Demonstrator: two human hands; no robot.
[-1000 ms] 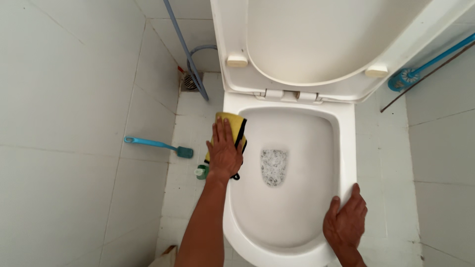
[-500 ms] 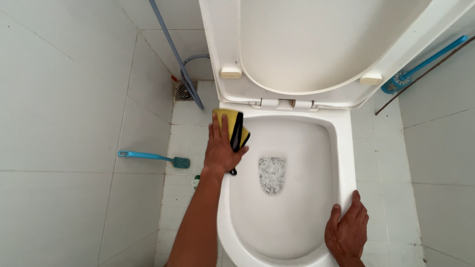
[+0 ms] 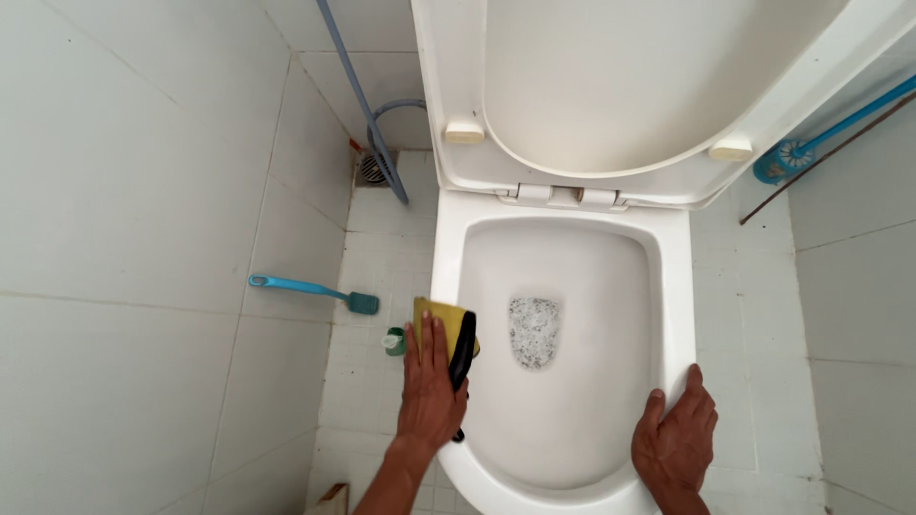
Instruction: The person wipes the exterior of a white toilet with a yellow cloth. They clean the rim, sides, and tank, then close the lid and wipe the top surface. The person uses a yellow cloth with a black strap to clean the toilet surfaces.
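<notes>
**On the toilet's left rim: sponge pinned flat under the left hand**

Over on the left side of the toilet bowl [image 3: 668,315], the left hand [image 3: 431,386] lies palm down, fingers stretched forward and lightly spread, pressing a yellow sponge [image 3: 441,319] with a black edge flat against the rim. Nothing pinched here: it's an open palm bearing down. The sponge pokes out just ahead of the fingertips, toward the hinge end of the toilet, and its long side runs along the rim, front to back, so it lines up with the arm.

Across the bowl, the right hand [image 3: 676,441] rests on the right rim near the front, fingers spread and curled over the edge, holding nothing. It sits well apart from the sponge, with the whole bowl between, so the left is plainly the nearer one.

Behind the bowl, the seat and lid [image 3: 611,86] stand raised. Left of the toilet, on the tiled floor [image 3: 382,257], lie a blue-handled brush [image 3: 315,290] and a small green-capped bottle [image 3: 394,340], the bottle just beside the sponge hand.
</notes>
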